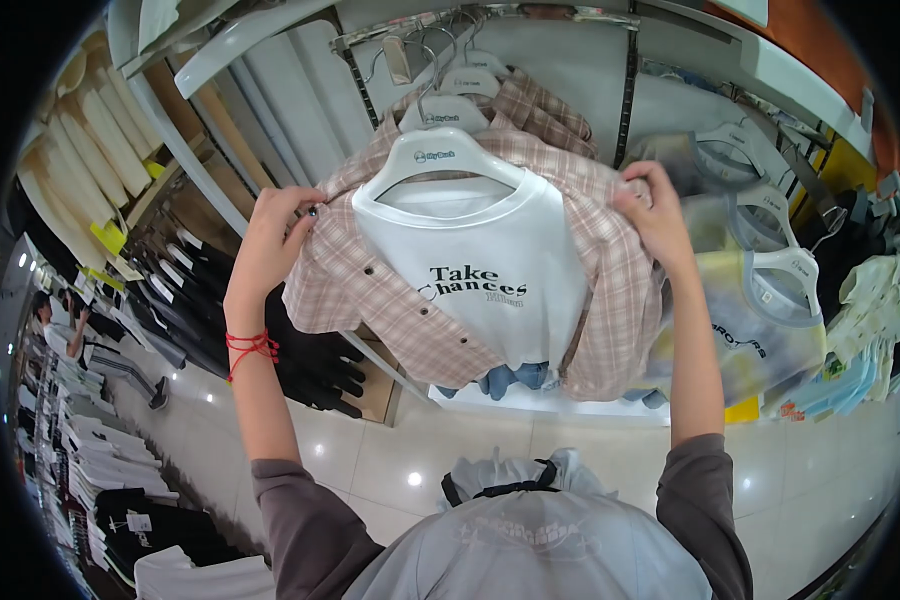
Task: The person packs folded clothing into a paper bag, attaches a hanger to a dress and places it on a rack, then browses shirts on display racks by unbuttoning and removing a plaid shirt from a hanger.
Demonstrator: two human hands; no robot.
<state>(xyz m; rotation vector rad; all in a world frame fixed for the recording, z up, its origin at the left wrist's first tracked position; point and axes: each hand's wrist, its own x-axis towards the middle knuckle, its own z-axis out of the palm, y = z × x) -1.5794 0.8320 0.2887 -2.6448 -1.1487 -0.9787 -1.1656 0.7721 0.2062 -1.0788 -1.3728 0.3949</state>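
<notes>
A pink plaid shirt is draped over a white T-shirt with dark lettering, both on a white hanger. My left hand pinches the plaid shirt at its left shoulder, and a red string bracelet circles that wrist. At the opposite shoulder my right hand grips the plaid cloth between thumb and fingers. The shirt front hangs open around the T-shirt. Blue denim shows beneath the hem.
More hangers with plaid shirts hang behind on a metal rail. Tie-dye shirts hang at the right. Dark garments and cream ones hang at the left. Another person stands far left.
</notes>
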